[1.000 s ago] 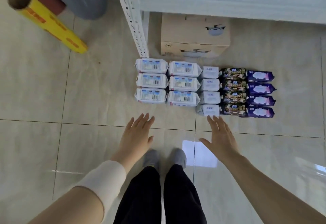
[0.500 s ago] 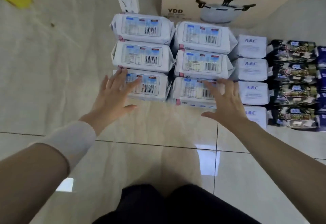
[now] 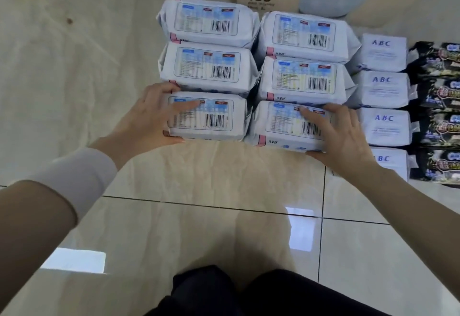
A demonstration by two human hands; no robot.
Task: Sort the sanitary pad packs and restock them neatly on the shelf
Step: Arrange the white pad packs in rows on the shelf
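left hand [image 3: 151,119] grips the near-left white pack [image 3: 211,119]; right hand [image 3: 341,136] grips the near-right white pack [image 3: 281,126], centre frame.

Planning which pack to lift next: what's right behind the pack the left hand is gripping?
Behind the nearest pack in the left hand lies an identical white pack, then a third. Their undersides are hidden.

A: Bright, soft daylight; window glare patches gleam on the glossy floor [image 3: 199,228].
B: The pack labels [image 3: 206,67] look soft, slightly motion-blurred; wide-angle bending shows towards the edges.
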